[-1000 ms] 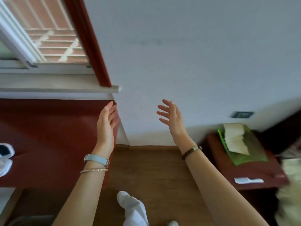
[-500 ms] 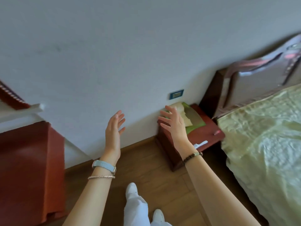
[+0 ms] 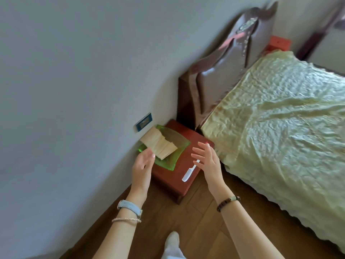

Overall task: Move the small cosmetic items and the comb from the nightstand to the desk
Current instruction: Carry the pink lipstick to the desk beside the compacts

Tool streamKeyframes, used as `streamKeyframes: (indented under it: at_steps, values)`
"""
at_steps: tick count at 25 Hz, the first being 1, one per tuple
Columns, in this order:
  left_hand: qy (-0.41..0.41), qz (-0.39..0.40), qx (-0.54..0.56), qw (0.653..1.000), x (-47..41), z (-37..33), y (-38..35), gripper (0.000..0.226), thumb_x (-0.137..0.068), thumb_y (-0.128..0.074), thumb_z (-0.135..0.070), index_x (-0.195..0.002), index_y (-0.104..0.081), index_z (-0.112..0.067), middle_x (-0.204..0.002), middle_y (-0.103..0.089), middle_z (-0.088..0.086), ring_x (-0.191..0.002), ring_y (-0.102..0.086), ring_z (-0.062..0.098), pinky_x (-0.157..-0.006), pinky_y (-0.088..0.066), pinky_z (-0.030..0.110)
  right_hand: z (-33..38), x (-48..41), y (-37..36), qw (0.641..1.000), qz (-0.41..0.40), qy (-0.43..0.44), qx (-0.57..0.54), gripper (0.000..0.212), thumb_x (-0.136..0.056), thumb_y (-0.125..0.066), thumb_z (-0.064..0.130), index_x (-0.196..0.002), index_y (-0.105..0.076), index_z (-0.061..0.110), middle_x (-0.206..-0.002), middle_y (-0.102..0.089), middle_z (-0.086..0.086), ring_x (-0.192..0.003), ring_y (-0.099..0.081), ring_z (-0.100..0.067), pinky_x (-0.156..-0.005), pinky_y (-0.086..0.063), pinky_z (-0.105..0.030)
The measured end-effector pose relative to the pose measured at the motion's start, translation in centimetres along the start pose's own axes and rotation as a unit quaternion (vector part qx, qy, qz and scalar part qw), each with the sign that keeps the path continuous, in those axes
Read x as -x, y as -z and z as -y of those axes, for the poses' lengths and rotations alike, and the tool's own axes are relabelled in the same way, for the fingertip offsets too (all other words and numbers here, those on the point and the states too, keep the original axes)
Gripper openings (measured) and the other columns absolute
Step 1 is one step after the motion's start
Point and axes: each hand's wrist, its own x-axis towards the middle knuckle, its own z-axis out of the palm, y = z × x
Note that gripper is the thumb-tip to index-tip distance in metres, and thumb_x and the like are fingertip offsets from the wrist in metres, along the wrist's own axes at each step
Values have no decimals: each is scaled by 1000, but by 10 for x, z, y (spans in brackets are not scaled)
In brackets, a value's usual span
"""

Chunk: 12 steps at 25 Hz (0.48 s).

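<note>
You are hovering both empty, spread hands (left hand (image 3: 142, 165), right hand (image 3: 209, 161)) beside the light, stiff comb (image 3: 189, 172); pinching its spine looks best.

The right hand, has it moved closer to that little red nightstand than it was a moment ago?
Yes. The right hand now hovers open over the nightstand, just above the white comb; half a second ago it was short of the nightstand's near edge.

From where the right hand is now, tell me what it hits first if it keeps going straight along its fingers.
Probably the nightstand top near its far corner: the open right hand points there, past the white comb. Depth is unclear.
</note>
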Motion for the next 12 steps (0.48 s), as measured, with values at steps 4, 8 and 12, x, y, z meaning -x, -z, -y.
streamKeyframes:
  at_steps: [4, 8, 12]
  values:
    - [0, 32, -39, 999, -40, 4, -44, 30, -94, -59, -12, -121, -58, -25, -123, -63, -7, -112, -59, 3, -92, -47, 19, -2, -34, 34, 997, -76, 6, -6, 35, -106, -37, 35, -124, -60, 17, -115, -70, -6, -103, -69, -21, -93, -56, -40]
    - [26, 59, -43, 997, -64, 15, -88, 32, -92, -61, -6, -118, -60, -24, -121, -64, -4, -112, -61, 6, -81, -48, 11, -4, -57, 70, 992, -122, -8, -12, 32, -106, -37, 32, -126, -58, 17, -115, -70, -6, -105, -69, -20, -92, -56, -38]
    - [39, 81, -48, 995, -85, 17, -136, 33, -92, -62, -8, -122, -60, -23, -120, -64, -5, -111, -61, 5, -84, -47, 13, -3, -88, 106, 989, -147, -19, -16, 34, -106, -37, 31, -128, -57, 14, -115, -70, -7, -105, -69, -21, -93, -56, -41]
